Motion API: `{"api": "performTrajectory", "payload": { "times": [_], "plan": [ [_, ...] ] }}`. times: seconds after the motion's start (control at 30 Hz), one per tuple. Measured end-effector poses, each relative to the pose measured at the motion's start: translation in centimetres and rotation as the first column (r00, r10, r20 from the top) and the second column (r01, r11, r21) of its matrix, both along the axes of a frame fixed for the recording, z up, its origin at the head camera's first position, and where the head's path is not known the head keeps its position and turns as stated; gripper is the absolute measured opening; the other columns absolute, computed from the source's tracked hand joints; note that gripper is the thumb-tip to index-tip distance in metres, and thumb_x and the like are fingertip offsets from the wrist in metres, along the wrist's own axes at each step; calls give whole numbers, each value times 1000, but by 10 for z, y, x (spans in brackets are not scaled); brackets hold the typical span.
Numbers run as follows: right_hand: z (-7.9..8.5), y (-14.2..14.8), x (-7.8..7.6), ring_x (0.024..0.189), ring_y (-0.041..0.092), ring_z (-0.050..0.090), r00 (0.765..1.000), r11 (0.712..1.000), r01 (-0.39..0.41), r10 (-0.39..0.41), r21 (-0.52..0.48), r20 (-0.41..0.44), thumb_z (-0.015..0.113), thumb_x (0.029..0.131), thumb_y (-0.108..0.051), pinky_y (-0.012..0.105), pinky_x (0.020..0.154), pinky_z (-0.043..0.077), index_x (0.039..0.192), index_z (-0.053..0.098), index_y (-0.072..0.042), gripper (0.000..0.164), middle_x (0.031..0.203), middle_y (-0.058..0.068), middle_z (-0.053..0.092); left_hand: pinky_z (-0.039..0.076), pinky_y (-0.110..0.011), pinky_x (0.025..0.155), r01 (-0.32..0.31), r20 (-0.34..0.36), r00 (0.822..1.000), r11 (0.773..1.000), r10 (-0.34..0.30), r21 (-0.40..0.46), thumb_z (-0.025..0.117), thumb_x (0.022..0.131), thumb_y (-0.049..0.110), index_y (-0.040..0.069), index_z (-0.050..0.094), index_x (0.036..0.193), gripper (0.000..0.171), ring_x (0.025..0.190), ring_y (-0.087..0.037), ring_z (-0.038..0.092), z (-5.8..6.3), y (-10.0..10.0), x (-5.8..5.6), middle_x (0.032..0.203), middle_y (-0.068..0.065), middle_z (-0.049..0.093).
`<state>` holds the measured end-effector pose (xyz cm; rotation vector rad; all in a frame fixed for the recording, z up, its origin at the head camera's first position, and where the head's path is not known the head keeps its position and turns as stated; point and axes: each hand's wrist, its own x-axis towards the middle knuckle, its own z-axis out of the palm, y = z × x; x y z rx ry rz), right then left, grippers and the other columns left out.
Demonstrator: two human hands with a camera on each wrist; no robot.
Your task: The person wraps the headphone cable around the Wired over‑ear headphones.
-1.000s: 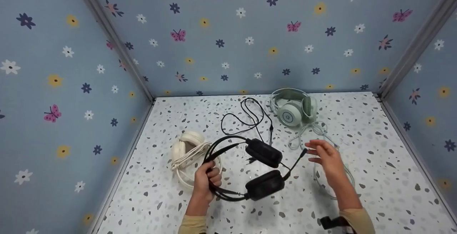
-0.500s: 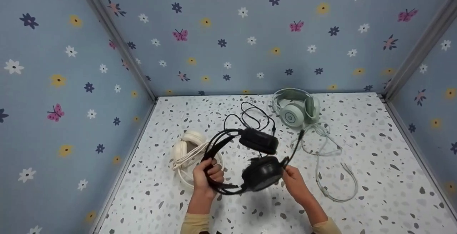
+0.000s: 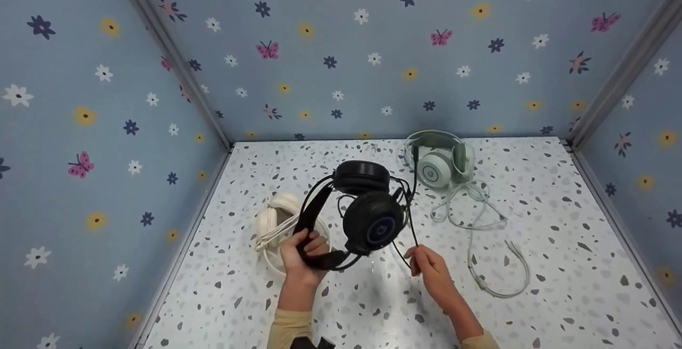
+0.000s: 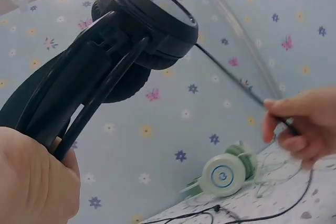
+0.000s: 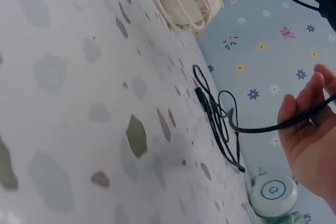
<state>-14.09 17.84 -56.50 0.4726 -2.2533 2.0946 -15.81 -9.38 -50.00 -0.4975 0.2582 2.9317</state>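
Observation:
My left hand (image 3: 303,258) grips the black headset (image 3: 373,221) by its headband and holds it up above the speckled table. One ear cup faces the head camera with its round logo showing, and the microphone boom (image 3: 415,168) points away toward the back wall. Thumb and fingers of my right hand (image 3: 431,272) pinch the headset's black cable (image 4: 231,76), which runs taut from the ear cup in the left wrist view. Beyond that hand, the rest of the cable (image 5: 215,119) lies in loops on the table in the right wrist view.
White headphones (image 3: 269,226) with a bundled cord lie at the left, partly behind my left hand. Pale green headphones (image 3: 434,170) stand near the back wall (image 3: 341,72), their cord (image 3: 503,295) trailing over the right side of the table (image 3: 575,295).
My right hand has come in from the right to the headset and now pinches its cable. The headset has risen and turned, its ear cups moving away toward the back.

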Motion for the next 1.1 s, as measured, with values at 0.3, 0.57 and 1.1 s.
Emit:
{"api": "performTrajectory", "payload": {
  "times": [0.3,0.57,1.1],
  "plan": [
    [0,-50,3,47,6,37,992,930,36,9,365,-123,37,107,-26,25,48,38,81,58,-17,34,57,-8,42,39,-29,43,-29,24,999,988,26,153,31,97,12,5,34,89,11,41,-9,36,-2,27,0,65,-2,41],
    [35,-51,37,40,6,22,954,674,121,124,729,-273,49,103,-26,23,39,20,81,42,-19,24,53,-11,27,32,-22,36,-316,135,939,948,317,-29,33,95,9,7,40,75,22,37,-8,33,-6,35,-19,54,3,37],
    [69,-62,39,39,6,28,926,637,44,263,769,-271,42,105,-33,25,39,24,80,43,-18,29,52,-11,27,30,-22,38,-314,90,944,948,317,-49,31,93,4,7,38,70,24,37,-9,33,-2,39,-25,51,3,32]
  ]
}}
